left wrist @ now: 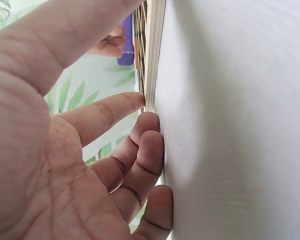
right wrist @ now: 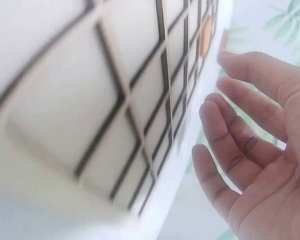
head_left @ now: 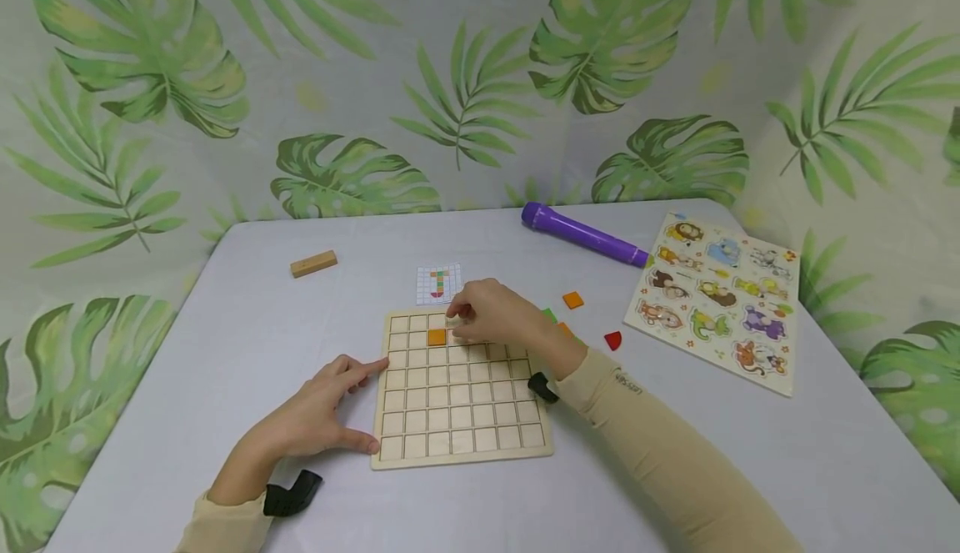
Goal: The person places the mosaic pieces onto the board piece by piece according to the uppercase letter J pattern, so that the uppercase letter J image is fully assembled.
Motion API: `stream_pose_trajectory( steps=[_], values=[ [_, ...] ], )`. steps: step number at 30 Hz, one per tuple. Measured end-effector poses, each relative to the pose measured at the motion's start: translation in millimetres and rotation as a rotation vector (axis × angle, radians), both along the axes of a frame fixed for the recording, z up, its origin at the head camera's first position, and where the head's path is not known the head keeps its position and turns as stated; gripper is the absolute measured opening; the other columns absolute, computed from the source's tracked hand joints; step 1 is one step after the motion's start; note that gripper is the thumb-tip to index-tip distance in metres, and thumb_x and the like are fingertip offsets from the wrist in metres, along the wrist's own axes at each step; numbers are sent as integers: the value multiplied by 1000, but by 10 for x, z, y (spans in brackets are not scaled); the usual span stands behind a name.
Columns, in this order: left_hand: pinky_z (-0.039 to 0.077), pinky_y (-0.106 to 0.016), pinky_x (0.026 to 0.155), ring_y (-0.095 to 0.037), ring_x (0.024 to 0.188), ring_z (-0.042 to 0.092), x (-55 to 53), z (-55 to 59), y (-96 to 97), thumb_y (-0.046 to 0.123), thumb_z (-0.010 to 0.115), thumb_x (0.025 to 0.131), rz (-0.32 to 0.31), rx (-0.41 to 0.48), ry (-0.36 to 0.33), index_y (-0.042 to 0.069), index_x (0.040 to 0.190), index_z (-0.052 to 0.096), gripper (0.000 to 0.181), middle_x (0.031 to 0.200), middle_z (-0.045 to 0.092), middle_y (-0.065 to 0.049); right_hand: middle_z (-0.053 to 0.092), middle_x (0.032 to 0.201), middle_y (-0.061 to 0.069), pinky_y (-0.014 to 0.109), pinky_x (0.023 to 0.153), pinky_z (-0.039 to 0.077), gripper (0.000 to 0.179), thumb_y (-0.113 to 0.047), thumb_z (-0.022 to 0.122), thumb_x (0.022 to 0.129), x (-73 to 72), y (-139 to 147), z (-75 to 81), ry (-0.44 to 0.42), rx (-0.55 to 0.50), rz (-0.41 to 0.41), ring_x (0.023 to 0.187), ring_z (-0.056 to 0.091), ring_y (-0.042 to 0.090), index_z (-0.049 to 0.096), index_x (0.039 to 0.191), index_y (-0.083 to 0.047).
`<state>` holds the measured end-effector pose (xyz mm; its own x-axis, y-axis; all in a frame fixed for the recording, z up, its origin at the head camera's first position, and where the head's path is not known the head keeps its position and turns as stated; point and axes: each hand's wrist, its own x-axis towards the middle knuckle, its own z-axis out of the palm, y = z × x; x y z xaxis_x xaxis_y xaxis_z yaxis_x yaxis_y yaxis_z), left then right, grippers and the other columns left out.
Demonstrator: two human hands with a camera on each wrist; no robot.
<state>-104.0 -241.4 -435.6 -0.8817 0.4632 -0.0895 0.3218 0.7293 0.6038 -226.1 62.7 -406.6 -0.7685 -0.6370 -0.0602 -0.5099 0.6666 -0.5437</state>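
A wooden grid board [head_left: 461, 456] lies on the table, with one orange square tile [head_left: 437, 337] in a cell near its top. My left hand [head_left: 322, 411] touches the board's left side with outstretched thumb and index finger; its other fingers bend loosely beside the edge in the left wrist view. Over the board's upper part hovers my right hand [head_left: 491, 315], its fingers loosely bent. No piece shows between its fingers [right wrist: 215, 120] in the right wrist view. Just beyond the board lies a small pattern card [head_left: 424, 290] with a coloured shape on a printed grid.
Right of the board lie an orange tile [head_left: 573, 299], a green tile [head_left: 549, 315] and a red quarter-round piece [head_left: 613, 340]. Farther off are a purple microphone [head_left: 585, 235], an animal puzzle board [head_left: 712, 299] and a wooden block [head_left: 313, 263] at the left.
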Motion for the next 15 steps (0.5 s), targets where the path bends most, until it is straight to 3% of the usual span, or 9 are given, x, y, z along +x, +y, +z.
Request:
stream_pose_trajectory(
  steps=[6, 15],
  values=[
    [44, -36, 97, -15, 113, 47, 3, 4, -3, 46, 100, 70, 4, 2, 2, 16, 162, 50, 108, 122, 55, 2, 72, 107, 8, 34, 94, 56, 24, -14, 77, 98, -56, 256, 82, -25, 16, -50, 99, 65, 19, 79, 120, -5],
    [44, -35, 96, -15, 111, 47, 0, -12, -7, 46, 100, 70, 8, 1, 3, 16, 161, 50, 109, 121, 55, 2, 73, 116, 12, 43, 103, 56, 31, -16, 78, 97, -125, 698, 122, -47, 9, -112, 111, 68, 27, 77, 126, -4]
  ],
)
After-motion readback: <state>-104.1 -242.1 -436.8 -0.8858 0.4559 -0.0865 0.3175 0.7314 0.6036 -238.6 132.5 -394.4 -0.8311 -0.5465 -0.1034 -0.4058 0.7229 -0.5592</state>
